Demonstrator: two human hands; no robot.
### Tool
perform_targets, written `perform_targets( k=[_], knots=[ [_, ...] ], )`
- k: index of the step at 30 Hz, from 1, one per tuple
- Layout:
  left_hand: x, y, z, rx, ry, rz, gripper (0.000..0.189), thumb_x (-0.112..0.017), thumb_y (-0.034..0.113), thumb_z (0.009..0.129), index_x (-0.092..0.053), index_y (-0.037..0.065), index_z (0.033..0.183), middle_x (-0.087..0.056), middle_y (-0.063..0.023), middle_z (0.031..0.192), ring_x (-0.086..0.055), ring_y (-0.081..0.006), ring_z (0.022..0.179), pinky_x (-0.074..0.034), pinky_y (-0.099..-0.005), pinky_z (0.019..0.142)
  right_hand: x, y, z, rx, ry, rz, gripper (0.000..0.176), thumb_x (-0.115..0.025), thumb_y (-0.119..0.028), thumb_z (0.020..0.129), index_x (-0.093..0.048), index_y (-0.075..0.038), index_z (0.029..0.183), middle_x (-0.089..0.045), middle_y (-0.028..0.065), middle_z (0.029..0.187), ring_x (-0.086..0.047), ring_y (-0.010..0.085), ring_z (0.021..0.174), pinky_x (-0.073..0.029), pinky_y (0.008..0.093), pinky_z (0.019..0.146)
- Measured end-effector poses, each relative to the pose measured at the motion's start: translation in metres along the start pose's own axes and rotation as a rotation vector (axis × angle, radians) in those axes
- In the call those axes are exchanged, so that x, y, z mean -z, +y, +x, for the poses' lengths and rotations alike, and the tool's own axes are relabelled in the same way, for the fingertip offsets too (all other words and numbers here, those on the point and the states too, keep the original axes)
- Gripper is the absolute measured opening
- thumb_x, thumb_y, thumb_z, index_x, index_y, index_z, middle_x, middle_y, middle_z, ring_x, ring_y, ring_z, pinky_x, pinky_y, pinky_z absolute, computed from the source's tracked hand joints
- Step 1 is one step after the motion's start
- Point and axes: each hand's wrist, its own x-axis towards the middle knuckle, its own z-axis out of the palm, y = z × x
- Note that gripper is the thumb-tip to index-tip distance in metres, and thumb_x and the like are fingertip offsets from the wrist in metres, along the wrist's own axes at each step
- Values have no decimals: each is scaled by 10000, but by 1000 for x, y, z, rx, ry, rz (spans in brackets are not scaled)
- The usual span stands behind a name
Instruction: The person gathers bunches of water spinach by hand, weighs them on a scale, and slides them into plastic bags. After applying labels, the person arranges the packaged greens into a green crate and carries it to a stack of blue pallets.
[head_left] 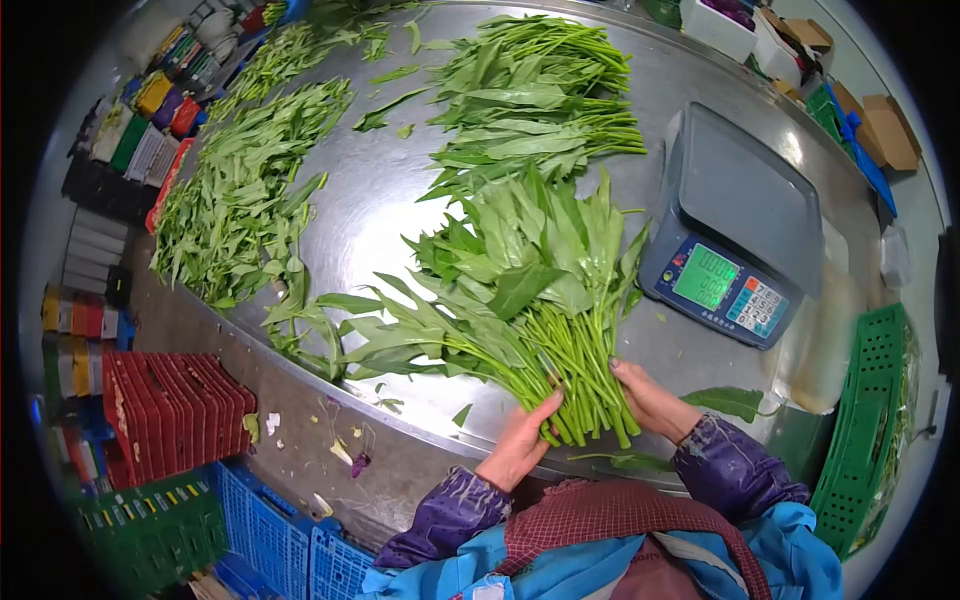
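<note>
A large bunch of leafy greens that looks like water spinach [575,370] lies at the near edge of the metal table, its cut stems pointing toward me. My left hand [522,440] grips the stems low on their left side, thumb on top. On the right side, my right hand [652,400] holds the same stems, its fingers partly hidden beneath them. Beyond this bunch are more bundled greens [540,90], stems to the right. A digital scale [745,200] with a lit green display stands right of the bunch.
Loose greens [240,190] are heaped along the table's left side. One single leaf [730,402] lies near my right sleeve. Green crate [865,430] at right; red crates [175,415] and blue crates [265,530] at lower left. Scraps litter the metal table's [390,230] near edge.
</note>
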Motion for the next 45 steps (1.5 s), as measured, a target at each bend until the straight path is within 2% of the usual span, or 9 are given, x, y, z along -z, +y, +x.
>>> perform_targets(
  k=[7,12,17,23,29,31,35,42,45],
  knots=[
    [-15,1,4,-66,-67,12,397,-584,119,847,-440,8,1200,-532,-71,1131,-540,-168,991,-464,-301,836,-29,-15,7,56,35,-385,608,-614,-203,832,-271,24,1280,-460,150,1198,-472,208,1092,-396,318,920],
    [-57,30,-23,-629,-10,399,380,-579,70,842,-446,-1,1191,-540,-57,1102,-528,-141,990,-452,-281,824,-54,-39,-10,362,24,-473,480,-528,-166,879,-311,27,1261,-462,122,1203,-464,174,1086,-389,306,919],
    [-35,19,-3,-203,-111,-99,390,-556,95,856,-429,34,1219,-530,-66,1128,-533,-172,1013,-452,-312,869,-39,-27,5,-102,55,-154,419,-405,-279,939,-423,49,1199,-549,113,1089,-525,140,982,-439,289,833],
    [-5,-8,21,152,-159,-444,376,-555,139,856,-457,37,1204,-528,-107,1172,-516,-244,1074,-396,-395,954,-18,-2,12,171,111,-381,462,-413,-342,931,-444,39,1191,-578,152,1042,-580,203,892,-447,297,804],
    [-4,-16,28,162,-200,-390,409,-574,139,838,-447,37,1213,-513,-116,1200,-497,-256,1100,-375,-415,975,-27,-44,-5,76,606,-1355,379,-520,-363,865,-511,-51,1080,-583,169,947,-586,274,846,-459,349,679],
    [-2,-17,30,165,-208,-368,419,-580,110,841,-435,60,1231,-526,-75,1184,-517,-218,1078,-415,-384,938,-27,-52,-3,667,710,-1314,307,-595,-308,799,-541,-78,995,-600,124,844,-590,279,749,-444,381,604],
    [-7,-13,25,194,-147,-358,390,-573,98,847,-455,56,1216,-540,-69,1166,-529,-199,1060,-429,-369,922,-22,-56,16,602,584,-1468,194,-620,-173,751,-561,-73,905,-540,110,633,-559,302,591,-434,393,557],
    [-14,-12,29,93,-410,-210,381,-548,131,871,-429,51,1224,-540,-74,1136,-532,-180,1035,-441,-323,896,-28,-49,15,194,345,-878,167,-454,-120,871,-470,9,976,-536,67,588,-549,143,488,-418,249,437],
    [-16,-14,22,115,-185,-219,373,-544,125,872,-432,46,1219,-539,-74,1137,-543,-176,1018,-458,-313,876,-33,-47,8,156,336,-546,177,-388,-135,906,-421,9,1003,-569,61,638,-560,140,520,-427,203,451]
  ],
)
